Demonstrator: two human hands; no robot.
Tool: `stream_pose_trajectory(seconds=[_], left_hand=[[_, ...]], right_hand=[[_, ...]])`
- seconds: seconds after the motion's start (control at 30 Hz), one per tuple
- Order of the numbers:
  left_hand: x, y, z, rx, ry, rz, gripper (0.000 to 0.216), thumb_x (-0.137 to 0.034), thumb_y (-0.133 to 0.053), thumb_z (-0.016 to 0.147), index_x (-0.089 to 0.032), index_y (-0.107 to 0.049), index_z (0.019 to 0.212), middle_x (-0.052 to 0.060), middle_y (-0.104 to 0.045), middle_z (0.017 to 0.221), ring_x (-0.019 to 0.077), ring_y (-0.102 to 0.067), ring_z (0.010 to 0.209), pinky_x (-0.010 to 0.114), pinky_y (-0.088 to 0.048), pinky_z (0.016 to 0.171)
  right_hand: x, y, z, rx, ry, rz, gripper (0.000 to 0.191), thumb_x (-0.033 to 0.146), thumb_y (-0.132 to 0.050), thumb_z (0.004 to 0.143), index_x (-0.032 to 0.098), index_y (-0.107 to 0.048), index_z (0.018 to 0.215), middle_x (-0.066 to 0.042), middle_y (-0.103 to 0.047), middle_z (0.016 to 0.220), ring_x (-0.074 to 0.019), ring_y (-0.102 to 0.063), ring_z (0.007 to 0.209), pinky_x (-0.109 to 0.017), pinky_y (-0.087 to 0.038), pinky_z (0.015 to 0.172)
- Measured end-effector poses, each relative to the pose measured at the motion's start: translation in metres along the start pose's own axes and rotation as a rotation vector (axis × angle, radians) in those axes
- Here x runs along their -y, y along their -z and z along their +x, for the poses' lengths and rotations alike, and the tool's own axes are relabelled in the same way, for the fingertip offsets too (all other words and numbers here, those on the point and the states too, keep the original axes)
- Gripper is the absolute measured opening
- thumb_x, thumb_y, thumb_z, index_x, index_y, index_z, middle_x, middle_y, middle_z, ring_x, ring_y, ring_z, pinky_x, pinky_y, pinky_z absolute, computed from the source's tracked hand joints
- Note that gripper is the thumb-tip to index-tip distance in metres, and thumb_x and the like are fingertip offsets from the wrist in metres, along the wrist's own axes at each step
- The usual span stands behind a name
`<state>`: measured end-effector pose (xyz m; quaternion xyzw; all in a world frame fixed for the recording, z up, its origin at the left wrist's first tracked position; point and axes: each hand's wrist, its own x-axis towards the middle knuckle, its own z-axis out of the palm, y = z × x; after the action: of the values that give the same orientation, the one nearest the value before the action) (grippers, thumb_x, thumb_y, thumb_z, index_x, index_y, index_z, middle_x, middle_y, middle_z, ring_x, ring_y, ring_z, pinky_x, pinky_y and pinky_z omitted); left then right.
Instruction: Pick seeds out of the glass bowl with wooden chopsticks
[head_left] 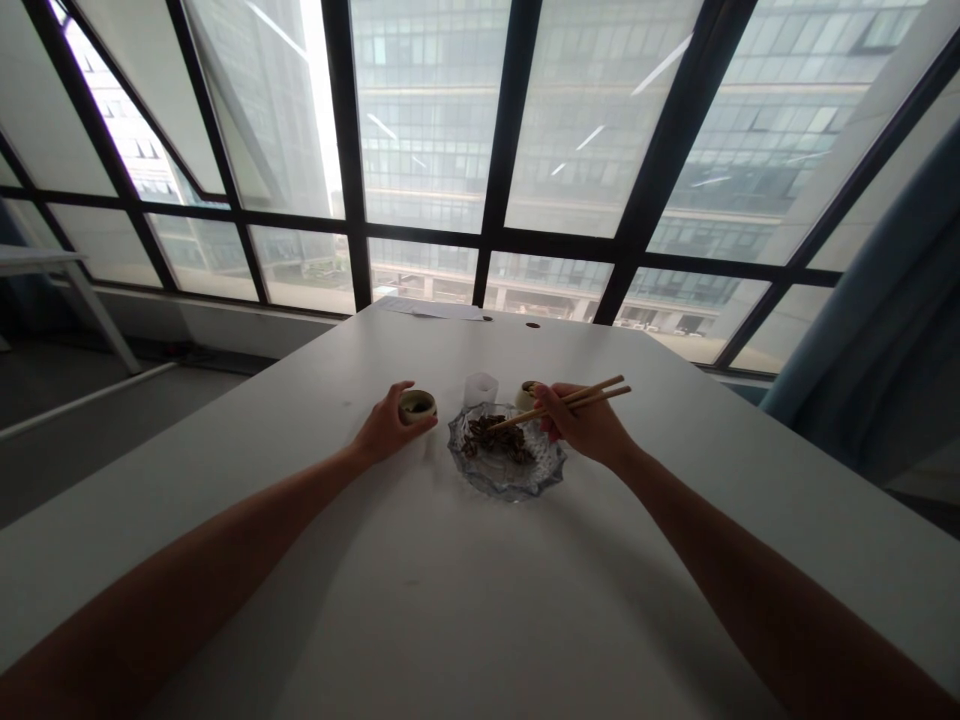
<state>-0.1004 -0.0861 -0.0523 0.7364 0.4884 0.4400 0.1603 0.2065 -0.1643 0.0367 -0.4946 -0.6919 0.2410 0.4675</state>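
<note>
Chopsticks over the glass dish, cup in my other hand.
My left hand (pixel 386 428) closed around a small cup (pixel 418 404) on the table (pixel 420 590); my right hand (pixel 585 425) gripped chopsticks (pixel 562 403), tips in the glass dish (pixel 507 458) just right of the cup.

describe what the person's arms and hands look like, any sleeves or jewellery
Both forearms are bare as far as the frame shows, with no sleeve in view. The left hand and right hand show no glove, watch or bracelet. They are too small to tell whether any ring is worn.
</note>
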Motion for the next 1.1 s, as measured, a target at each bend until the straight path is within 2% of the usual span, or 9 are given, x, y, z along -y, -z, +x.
stream_pose_trajectory(seconds=[0.2, 0.37, 0.47, 0.57, 0.67, 0.77, 0.87, 0.93, 1.1], left_hand=[[0.001, -0.001, 0.0, -0.007, -0.015, -0.008, 0.074, -0.055, -0.076, 0.071, -0.021, -0.049, 0.13, 0.011, -0.073, 0.109, 0.0247, -0.071, 0.094, 0.042, -0.056, 0.088], [-0.001, 0.0, 0.0, 0.017, 0.017, 0.017, 0.075, -0.056, -0.075, 0.073, -0.021, -0.047, 0.133, 0.011, -0.072, 0.111, 0.0246, -0.07, 0.097, 0.041, -0.055, 0.09], [-0.002, 0.001, -0.001, 0.024, 0.02, 0.013, 0.075, -0.055, -0.075, 0.073, -0.02, -0.047, 0.133, 0.011, -0.072, 0.112, 0.0244, -0.07, 0.098, 0.041, -0.055, 0.091], [-0.002, 0.001, -0.001, 0.025, 0.022, 0.011, 0.075, -0.054, -0.075, 0.073, -0.02, -0.047, 0.133, 0.012, -0.072, 0.112, 0.0245, -0.069, 0.099, 0.041, -0.055, 0.092], [-0.002, 0.001, -0.001, 0.028, 0.023, 0.01, 0.074, -0.054, -0.075, 0.073, -0.019, -0.047, 0.133, 0.012, -0.071, 0.113, 0.0245, -0.069, 0.099, 0.041, -0.055, 0.092], [-0.002, 0.002, -0.001, 0.031, 0.024, 0.012, 0.074, -0.053, -0.075, 0.073, -0.019, -0.047, 0.132, 0.012, -0.071, 0.112, 0.0246, -0.069, 0.098, 0.042, -0.055, 0.091], [-0.002, 0.002, 0.0, 0.025, 0.019, 0.017, 0.073, -0.053, -0.074, 0.073, -0.02, -0.048, 0.132, 0.012, -0.071, 0.112, 0.0248, -0.069, 0.099, 0.042, -0.055, 0.091], [-0.003, 0.002, 0.0, 0.025, 0.017, 0.017, 0.072, -0.052, -0.074, 0.073, -0.02, -0.047, 0.132, 0.012, -0.071, 0.112, 0.0248, -0.069, 0.099, 0.042, -0.055, 0.092], [-0.001, 0.0, -0.002, 0.023, 0.013, 0.024, 0.073, -0.054, -0.073, 0.074, -0.02, -0.046, 0.132, 0.012, -0.071, 0.113, 0.0248, -0.069, 0.099, 0.042, -0.055, 0.091]], right_hand=[[0.002, 0.009, 0.007, -0.124, -0.081, 0.125, 0.06, 0.074, -0.065, 0.076, 0.015, -0.065, 0.066, -0.004, -0.063, 0.047, -0.0125, -0.054, 0.033, -0.022, -0.041, 0.031], [-0.008, 0.021, 0.019, -0.261, -0.249, 0.371, 0.049, 0.059, -0.07, 0.081, 0.013, -0.063, 0.063, -0.004, -0.059, 0.041, -0.0102, -0.048, 0.028, -0.02, -0.036, 0.027], [-0.01, 0.024, 0.023, -0.276, -0.311, 0.448, 0.043, 0.051, -0.069, 0.085, 0.014, -0.063, 0.064, -0.003, -0.059, 0.041, -0.0095, -0.047, 0.028, -0.02, -0.038, 0.027], [-0.007, 0.025, 0.022, -0.259, -0.287, 0.418, 0.046, 0.054, -0.068, 0.085, 0.014, -0.063, 0.064, -0.004, -0.059, 0.042, -0.0097, -0.048, 0.028, -0.02, -0.039, 0.028], [0.001, 0.025, 0.016, -0.22, -0.168, 0.251, 0.055, 0.066, -0.067, 0.081, 0.014, -0.064, 0.065, -0.005, -0.061, 0.044, -0.0117, -0.052, 0.03, -0.022, -0.04, 0.029], [0.017, 0.025, 0.005, -0.122, 0.086, -0.019, 0.057, 0.071, -0.058, 0.085, 0.016, -0.065, 0.069, -0.004, -0.064, 0.05, -0.0132, -0.057, 0.036, -0.023, -0.044, 0.035], [0.038, 0.023, -0.007, 0.1, 0.441, -0.349, 0.055, 0.063, -0.049, 0.095, 0.019, -0.06, 0.064, -0.002, -0.061, 0.051, -0.0102, -0.053, 0.038, -0.022, -0.041, 0.038], [0.051, 0.02, -0.014, 0.201, 0.604, -0.527, 0.056, 0.057, -0.042, 0.1, 0.019, -0.058, 0.062, -0.001, -0.057, 0.049, -0.0084, -0.047, 0.037, -0.022, -0.036, 0.038], [0.063, 0.012, -0.021, 0.226, 0.746, -0.653, 0.05, 0.041, -0.036, 0.105, 0.018, -0.057, 0.065, -0.001, -0.056, 0.052, -0.0085, -0.047, 0.039, -0.023, -0.033, 0.04]])
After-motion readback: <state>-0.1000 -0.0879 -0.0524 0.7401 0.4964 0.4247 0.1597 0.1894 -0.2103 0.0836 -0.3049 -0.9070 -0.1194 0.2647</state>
